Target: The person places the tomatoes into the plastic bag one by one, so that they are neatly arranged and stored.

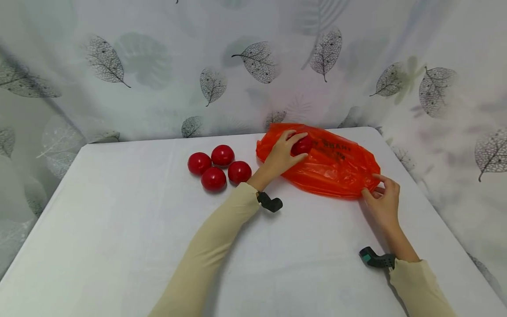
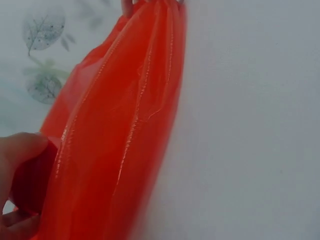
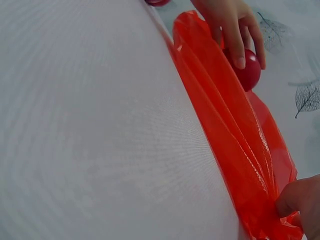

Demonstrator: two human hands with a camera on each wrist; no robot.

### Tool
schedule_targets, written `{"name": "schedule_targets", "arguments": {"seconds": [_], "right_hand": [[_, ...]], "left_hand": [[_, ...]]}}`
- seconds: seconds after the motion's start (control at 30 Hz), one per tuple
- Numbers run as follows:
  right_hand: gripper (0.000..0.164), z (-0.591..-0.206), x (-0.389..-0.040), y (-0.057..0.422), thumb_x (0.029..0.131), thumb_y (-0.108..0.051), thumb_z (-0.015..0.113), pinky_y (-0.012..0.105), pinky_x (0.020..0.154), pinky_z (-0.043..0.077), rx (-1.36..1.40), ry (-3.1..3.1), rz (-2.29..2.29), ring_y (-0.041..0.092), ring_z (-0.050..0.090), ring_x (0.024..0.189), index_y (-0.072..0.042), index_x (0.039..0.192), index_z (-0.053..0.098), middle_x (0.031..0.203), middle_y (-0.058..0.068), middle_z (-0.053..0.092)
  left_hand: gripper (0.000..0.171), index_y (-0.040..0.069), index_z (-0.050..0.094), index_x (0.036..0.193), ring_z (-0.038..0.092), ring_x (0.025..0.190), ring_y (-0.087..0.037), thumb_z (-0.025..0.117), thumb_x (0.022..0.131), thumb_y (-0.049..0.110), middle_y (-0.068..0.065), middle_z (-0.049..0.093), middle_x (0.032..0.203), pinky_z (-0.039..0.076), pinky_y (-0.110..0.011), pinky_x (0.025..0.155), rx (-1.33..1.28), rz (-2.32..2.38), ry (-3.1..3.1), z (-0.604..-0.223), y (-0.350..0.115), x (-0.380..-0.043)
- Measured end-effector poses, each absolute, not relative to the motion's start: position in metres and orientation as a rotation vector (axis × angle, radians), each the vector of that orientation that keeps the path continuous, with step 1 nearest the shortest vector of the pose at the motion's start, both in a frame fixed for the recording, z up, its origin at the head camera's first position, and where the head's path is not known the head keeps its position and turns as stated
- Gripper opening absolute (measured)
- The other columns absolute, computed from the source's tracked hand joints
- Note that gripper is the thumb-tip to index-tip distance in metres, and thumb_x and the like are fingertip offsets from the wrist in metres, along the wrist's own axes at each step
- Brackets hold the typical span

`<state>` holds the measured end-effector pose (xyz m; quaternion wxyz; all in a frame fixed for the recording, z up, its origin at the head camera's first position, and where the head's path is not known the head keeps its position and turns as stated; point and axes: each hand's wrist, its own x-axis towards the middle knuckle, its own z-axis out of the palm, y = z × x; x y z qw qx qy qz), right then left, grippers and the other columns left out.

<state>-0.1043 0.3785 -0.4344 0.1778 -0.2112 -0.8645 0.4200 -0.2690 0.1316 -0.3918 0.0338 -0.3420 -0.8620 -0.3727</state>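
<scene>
My left hand [image 1: 280, 155] grips a shiny dark-red ball [image 1: 303, 144], thumb on one side and fingers on the other. That ball is at the upper left part of an orange-red plastic bag [image 1: 334, 174] with dark printing. In the right wrist view the ball [image 3: 249, 71] shows past the bag's near edge; whether it lies inside the bag I cannot tell. At the bag's right end, my right hand [image 1: 385, 201] pinches the gathered plastic between thumb and fingers. The left wrist view shows the bag [image 2: 117, 120] stretched between both hands.
Several similar red balls [image 1: 214, 179] sit in a cluster on the white table [image 1: 119, 220], left of the bag and beside my left forearm. A leaf-patterned curtain [image 1: 158, 66] hangs behind the table's back edge. Each wrist wears a small dark camera [image 1: 270, 202].
</scene>
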Motion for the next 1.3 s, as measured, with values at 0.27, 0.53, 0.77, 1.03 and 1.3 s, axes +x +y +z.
{"name": "schedule_targets", "arguments": {"seconds": [0.27,0.53,0.77,1.03,1.3], "right_hand": [[0.049,-0.43,-0.102,0.374,0.091,-0.01,0.057,-0.001,0.075,0.038,-0.599,-2.448,1.198,0.009,0.042,0.096,0.0,0.137,0.045,0.138,0.02,0.032],[0.049,-0.429,-0.104,0.367,0.092,-0.012,0.057,-0.001,0.074,0.037,-0.604,-2.495,1.185,0.019,0.045,0.103,-0.001,0.137,0.044,0.14,0.021,0.032],[0.048,-0.429,-0.097,0.364,0.092,-0.01,0.059,-0.004,0.074,0.035,-0.652,-2.483,1.195,0.017,0.044,0.104,-0.001,0.137,0.044,0.141,0.02,0.033],[0.047,-0.427,-0.096,0.369,0.091,-0.009,0.058,-0.005,0.07,0.033,-0.652,-2.464,1.186,0.013,0.044,0.097,0.002,0.136,0.045,0.14,0.023,0.032],[0.047,-0.427,-0.091,0.364,0.092,-0.011,0.057,-0.005,0.068,0.033,-0.656,-2.478,1.173,0.007,0.041,0.095,0.001,0.136,0.045,0.14,0.023,0.031]], "left_hand": [[0.06,0.014,0.048,0.143,0.043,0.133,-0.028,0.073,0.089,0.021,-0.014,0.04,0.145,0.046,-0.037,0.103,-0.882,-1.196,-2.737,-0.405,0.143,-0.276],[0.06,0.015,0.046,0.145,0.047,0.13,-0.03,0.07,0.09,0.024,-0.016,0.038,0.146,0.047,-0.04,0.103,-0.859,-1.141,-2.817,-0.414,0.138,-0.275],[0.067,0.017,0.037,0.15,0.045,0.131,-0.031,0.068,0.092,0.03,-0.016,0.033,0.15,0.047,-0.041,0.102,-0.933,-0.954,-2.937,-0.407,0.139,-0.267],[0.068,0.018,0.034,0.151,0.043,0.133,-0.028,0.067,0.093,0.031,-0.012,0.033,0.152,0.049,-0.041,0.1,-0.965,-0.93,-2.914,-0.4,0.139,-0.258],[0.06,0.017,0.041,0.148,0.038,0.138,-0.024,0.066,0.094,0.026,-0.009,0.035,0.153,0.049,-0.038,0.1,-0.992,-0.931,-2.859,-0.395,0.131,-0.248]]}}
